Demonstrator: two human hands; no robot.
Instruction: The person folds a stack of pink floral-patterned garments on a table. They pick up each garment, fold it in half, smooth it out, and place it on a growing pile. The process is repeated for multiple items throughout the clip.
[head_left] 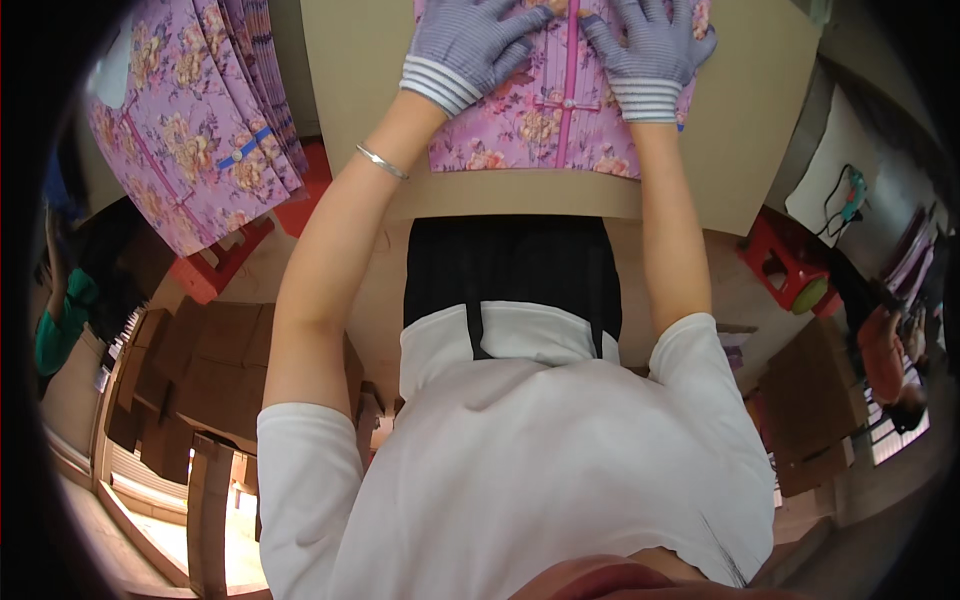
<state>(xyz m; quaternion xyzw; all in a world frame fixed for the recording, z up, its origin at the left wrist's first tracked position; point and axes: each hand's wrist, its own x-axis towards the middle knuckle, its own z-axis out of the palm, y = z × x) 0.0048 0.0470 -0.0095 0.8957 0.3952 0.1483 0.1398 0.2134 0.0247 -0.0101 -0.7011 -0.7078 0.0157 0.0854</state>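
A flat purple piece with a floral print (537,125), a pink strip down its middle and a small bow-like ornament lies on a brown cardboard surface (760,100). My left hand (465,45), in a grey-blue striped glove, rests flat on its left part with fingers spread toward the strip. On its right part lies my right hand (655,55), in a matching glove, its fingers also stretched out. Some fingertips of both hands reach the picture's upper edge, as does the far end of the piece. Neither hand grips anything.
At left, a stack of similar floral pieces (180,150) stands above a red stool (222,262). Another red stool (785,262) is at right. Cardboard boxes (225,350) lie behind me on the left. Other people (885,350) appear near both sides.
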